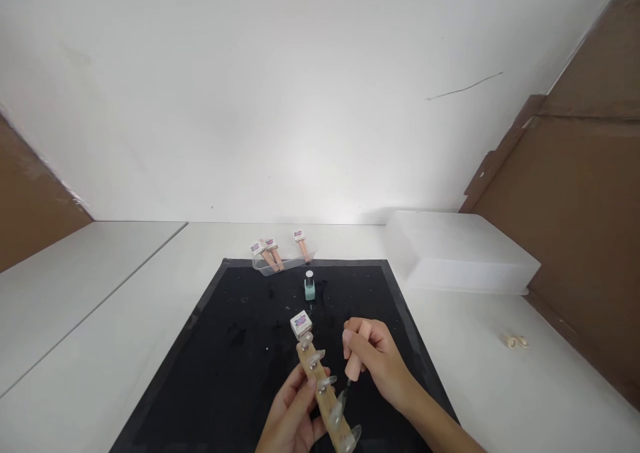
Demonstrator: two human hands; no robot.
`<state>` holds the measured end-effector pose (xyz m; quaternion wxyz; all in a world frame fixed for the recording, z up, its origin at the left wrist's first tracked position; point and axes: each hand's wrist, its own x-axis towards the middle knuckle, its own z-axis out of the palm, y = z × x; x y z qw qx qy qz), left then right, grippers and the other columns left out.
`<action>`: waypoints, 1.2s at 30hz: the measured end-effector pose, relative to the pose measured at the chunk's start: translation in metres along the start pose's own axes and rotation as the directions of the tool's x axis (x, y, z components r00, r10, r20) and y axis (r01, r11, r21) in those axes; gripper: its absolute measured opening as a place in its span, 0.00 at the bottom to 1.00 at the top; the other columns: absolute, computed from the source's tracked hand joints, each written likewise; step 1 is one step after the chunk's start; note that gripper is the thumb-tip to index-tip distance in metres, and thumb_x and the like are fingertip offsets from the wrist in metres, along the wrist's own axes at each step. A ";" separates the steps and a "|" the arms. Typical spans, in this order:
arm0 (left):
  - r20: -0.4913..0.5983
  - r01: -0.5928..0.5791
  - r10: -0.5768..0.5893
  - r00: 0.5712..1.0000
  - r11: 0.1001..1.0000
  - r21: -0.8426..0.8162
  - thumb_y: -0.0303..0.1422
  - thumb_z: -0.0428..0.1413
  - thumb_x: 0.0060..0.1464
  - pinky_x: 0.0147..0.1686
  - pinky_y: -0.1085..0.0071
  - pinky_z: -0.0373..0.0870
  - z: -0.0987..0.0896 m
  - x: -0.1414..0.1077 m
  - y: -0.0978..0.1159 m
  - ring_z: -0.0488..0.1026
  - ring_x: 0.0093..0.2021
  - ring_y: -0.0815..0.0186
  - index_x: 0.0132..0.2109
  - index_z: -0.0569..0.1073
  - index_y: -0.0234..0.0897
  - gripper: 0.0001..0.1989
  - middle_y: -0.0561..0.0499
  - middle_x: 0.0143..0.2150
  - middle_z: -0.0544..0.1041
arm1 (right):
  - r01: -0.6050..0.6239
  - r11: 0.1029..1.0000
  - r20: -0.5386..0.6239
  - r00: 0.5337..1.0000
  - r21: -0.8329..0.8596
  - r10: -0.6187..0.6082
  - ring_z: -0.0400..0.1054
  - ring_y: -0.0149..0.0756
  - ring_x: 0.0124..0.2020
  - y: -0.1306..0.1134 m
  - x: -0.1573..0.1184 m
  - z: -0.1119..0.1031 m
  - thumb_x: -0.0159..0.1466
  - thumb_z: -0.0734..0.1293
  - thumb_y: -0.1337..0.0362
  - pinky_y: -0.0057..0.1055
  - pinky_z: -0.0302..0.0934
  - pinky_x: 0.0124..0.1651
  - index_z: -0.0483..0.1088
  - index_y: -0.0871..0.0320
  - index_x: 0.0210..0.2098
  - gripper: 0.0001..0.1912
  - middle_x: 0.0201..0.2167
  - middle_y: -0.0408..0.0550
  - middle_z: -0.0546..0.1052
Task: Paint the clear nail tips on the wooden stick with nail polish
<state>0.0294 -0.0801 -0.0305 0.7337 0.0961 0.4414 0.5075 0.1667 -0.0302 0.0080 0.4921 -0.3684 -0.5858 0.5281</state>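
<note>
My left hand (295,409) is closed around a wooden strip (323,389) that slants down toward me. Several clear false nail tips (326,381) stick out along it on small mounts. In my right hand (375,353) is a nail polish brush with a pink cap handle (359,351), gripped between thumb and fingers. Its dark tip meets or nearly meets a nail tip (339,407) near the lower end, which looks greenish. Just beyond the strip's far end is a small white square bottle (301,323) with a flower label. Whether they touch, I cannot tell.
A black mat (220,359) lies on the white table. A mint-green polish bottle (309,287) with a silver cap stands on it. Behind, a clear tray (287,263) holds several pink-capped bottles (273,255). At right are a white box (460,253) and small beige rings (515,340).
</note>
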 end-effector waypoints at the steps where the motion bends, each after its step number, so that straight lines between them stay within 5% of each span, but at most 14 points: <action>1: -0.002 0.000 0.000 1.000 1.000 -0.004 0.36 0.65 0.33 0.29 0.72 0.67 0.000 0.000 0.000 0.71 0.30 0.69 0.43 0.72 0.37 0.26 0.50 0.33 0.75 | 0.004 1.000 0.011 1.000 0.002 -0.004 0.55 0.29 0.17 -0.001 -0.001 0.000 0.59 0.61 0.61 0.26 0.52 0.24 0.59 0.57 0.13 0.19 0.09 0.40 0.65; 10: -0.006 0.015 -0.015 1.000 1.000 -0.021 0.36 0.66 0.31 0.29 0.72 0.67 0.002 -0.001 0.002 0.71 0.29 0.68 0.48 0.70 0.37 0.32 0.50 0.32 0.76 | -0.106 0.994 -0.080 0.991 0.000 0.105 0.52 0.27 0.15 0.000 0.005 0.003 0.58 0.62 0.60 0.26 0.51 0.23 0.58 0.57 0.13 0.19 0.07 0.38 0.63; 36: 0.035 -0.009 0.011 0.999 0.998 -0.057 0.36 0.65 0.33 0.31 0.69 0.66 -0.010 -0.001 -0.005 0.73 0.33 0.63 0.45 0.70 0.36 0.28 0.48 0.34 0.77 | -0.203 0.960 -0.150 0.961 0.193 0.233 0.47 0.23 0.13 -0.005 0.004 0.008 0.54 0.65 0.55 0.22 0.41 0.16 0.59 0.59 0.15 0.19 0.10 0.35 0.57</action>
